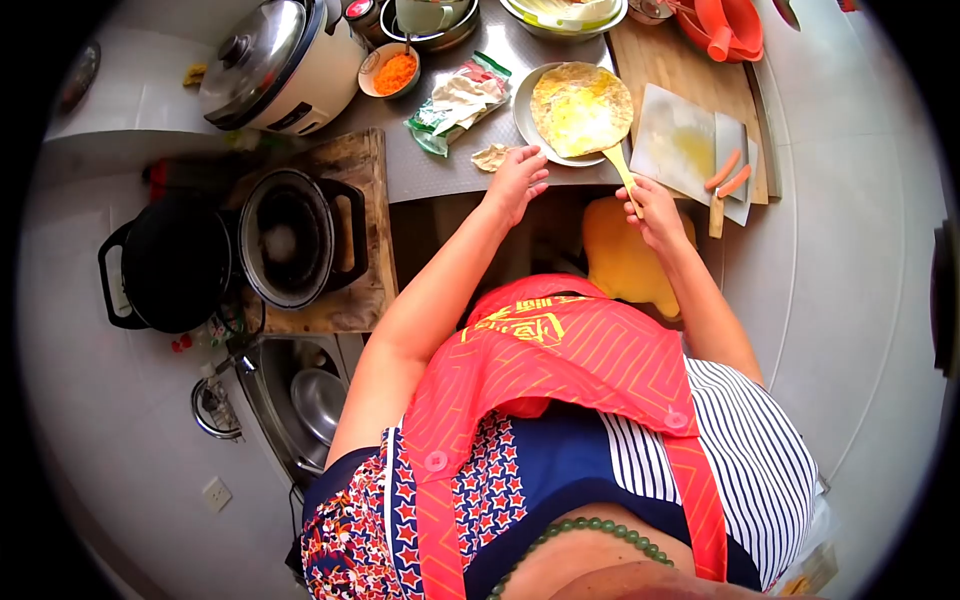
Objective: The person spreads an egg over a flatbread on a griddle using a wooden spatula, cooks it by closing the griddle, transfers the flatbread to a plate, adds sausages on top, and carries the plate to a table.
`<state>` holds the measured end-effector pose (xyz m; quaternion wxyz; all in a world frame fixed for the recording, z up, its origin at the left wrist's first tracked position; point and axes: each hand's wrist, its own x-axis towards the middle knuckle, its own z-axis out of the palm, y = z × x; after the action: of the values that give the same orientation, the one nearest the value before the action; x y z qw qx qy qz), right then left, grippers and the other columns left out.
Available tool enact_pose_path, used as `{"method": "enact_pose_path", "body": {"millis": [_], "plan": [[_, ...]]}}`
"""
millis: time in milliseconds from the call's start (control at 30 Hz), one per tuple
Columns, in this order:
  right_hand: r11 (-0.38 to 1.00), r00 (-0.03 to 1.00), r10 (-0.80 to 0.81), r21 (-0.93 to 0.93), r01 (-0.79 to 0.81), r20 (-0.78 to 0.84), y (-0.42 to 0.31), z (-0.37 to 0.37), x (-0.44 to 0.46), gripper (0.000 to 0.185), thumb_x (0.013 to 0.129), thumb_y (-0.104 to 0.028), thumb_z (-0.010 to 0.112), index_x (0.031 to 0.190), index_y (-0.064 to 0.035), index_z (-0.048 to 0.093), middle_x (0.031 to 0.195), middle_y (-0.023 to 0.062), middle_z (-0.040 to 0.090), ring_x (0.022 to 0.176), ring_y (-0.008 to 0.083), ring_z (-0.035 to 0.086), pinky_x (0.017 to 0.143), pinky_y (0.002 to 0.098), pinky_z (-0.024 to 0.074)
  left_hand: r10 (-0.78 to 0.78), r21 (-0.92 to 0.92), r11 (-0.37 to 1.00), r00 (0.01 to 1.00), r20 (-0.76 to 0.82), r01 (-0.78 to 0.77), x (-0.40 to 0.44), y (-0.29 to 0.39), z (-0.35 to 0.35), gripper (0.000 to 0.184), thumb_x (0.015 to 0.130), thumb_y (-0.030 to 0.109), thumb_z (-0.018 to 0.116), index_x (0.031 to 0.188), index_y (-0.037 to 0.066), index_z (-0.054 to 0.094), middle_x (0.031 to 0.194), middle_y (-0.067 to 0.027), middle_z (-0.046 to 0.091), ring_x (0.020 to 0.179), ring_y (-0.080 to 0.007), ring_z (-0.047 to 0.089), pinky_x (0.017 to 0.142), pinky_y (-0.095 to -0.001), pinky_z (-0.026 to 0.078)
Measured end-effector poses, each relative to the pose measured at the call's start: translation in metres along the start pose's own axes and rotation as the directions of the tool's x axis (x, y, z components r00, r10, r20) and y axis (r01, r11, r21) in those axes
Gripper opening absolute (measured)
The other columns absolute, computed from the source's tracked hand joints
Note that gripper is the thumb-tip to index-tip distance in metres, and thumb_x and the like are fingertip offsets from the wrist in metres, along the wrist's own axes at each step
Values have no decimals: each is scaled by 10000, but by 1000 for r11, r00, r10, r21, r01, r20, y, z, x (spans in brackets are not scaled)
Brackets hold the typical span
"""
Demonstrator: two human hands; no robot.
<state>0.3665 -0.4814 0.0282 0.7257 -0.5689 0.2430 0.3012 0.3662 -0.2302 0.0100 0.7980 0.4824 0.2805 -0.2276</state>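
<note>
My right hand [655,212] is closed round the handle of a wooden spatula [622,168]. The spatula's front end meets the edge of a round pancake with egg on it [580,108], which lies on a metal plate [522,118] at the counter's front. Near the plate's lower left edge, my left hand [517,184] has its fingers apart and holds nothing. A pale, crumpled scrap [491,157] sits just beside that hand. Behind it lies an opened green and white food packet [462,102]. What the spatula's blade does under the pancake is hidden.
To the right, a knife [728,150] and sausages [735,181] rest on a white sheet over a wooden board [665,65]. A bowl of shredded carrot [390,72] and a rice cooker [280,65] stand left. Further down are a black pot [288,235] and a sink [265,385].
</note>
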Motion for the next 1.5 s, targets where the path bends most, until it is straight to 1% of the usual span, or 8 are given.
{"method": "enact_pose_path", "body": {"millis": [333, 667, 767, 1000, 1167, 1200, 1333, 1500], "plan": [[963, 995, -96, -256, 83, -39, -50, -14, -97, 389, 906, -76, 459, 1286, -2, 488, 815, 25, 593, 456, 31, 415, 369, 168, 314, -17, -31, 999, 999, 52, 19, -39, -10, -19, 431, 905, 265, 598, 1277, 82, 478, 1162, -48, 543, 1006, -163, 519, 848, -325, 448], [963, 992, -126, 240, 126, -16, 32, 61, 45, 226, 1002, -213, 437, 1152, -61, 509, 979, 67, 631, 658, 120, 553, 545, 246, 499, 73, -55, 996, 996, 60, -69, -71, 1, -31, 395, 914, 260, 595, 1262, 94, 507, 1154, -42, 561, 977, -131, 527, 838, -299, 451], [871, 994, 88, 489, -48, -59, 41, 74, 65, 263, 994, -244, 463, 1106, -13, 517, 952, 117, 630, 775, 193, 603, 672, 301, 526, 90, -79, 993, 996, 19, -88, -82, 1, -51, 380, 910, 258, 599, 1245, 98, 514, 1120, -29, 569, 955, -122, 529, 822, -295, 456], [873, 972, 203, 472, -124, -122, 71, 51, 89, 218, 953, -161, 538, 1028, 42, 519, 925, 157, 591, 813, 262, 599, 750, 360, 551, 103, -149, 983, 993, -56, -110, -112, -13, -108, 337, 912, 255, 596, 1199, 96, 522, 1090, -26, 566, 939, -118, 529, 807, -296, 459], [807, 931, 318, 566, -166, -181, 98, 109, 42, 669, 967, -274, 505, 1394, 45, 101, 1213, 293, 509, 1033, 403, 572, 844, 453, 532, 106, -204, 972, 992, -68, -118, -153, -21, -182, 330, 915, 258, 593, 1197, 103, 519, 1086, -23, 562, 935, -118, 531, 809, -296, 457], [798, 918, 348, 574, -185, -189, 101, 120, 32, 619, 969, -271, 500, 1388, 43, 171, 1208, 292, 514, 1009, 388, 582, 834, 452, 535, 110, -215, 969, 991, -70, -123, -158, -22, -188, 329, 916, 258, 593, 1197, 103, 519, 1086, -24, 562, 935, -119, 532, 810, -297, 457], [768, 896, 438, 486, -416, 75, 121, 183, 12, 364, 959, -207, 521, 1224, 40, 481, 1120, 201, 591, 896, 280, 616, 773, 374, 558, 129, -240, 960, 989, -74, -143, -185, -19, -216, 350, 916, 255, 592, 1217, 95, 513, 1111, -32, 562, 953, -124, 543, 823, -298, 456], [911, 836, 349, 57, -409, 424, 108, 329, -28, 254, 946, -123, 519, 1166, 4, 532, 940, 100, 623, 775, 158, 611, 682, 266, 544, 241, -226, 937, 962, -131, -265, -226, 1, -251, 352, 929, 226, 568, 1242, 78, 504, 1139, -40, 573, 990, -120, 549, 823, -273, 453]]}}
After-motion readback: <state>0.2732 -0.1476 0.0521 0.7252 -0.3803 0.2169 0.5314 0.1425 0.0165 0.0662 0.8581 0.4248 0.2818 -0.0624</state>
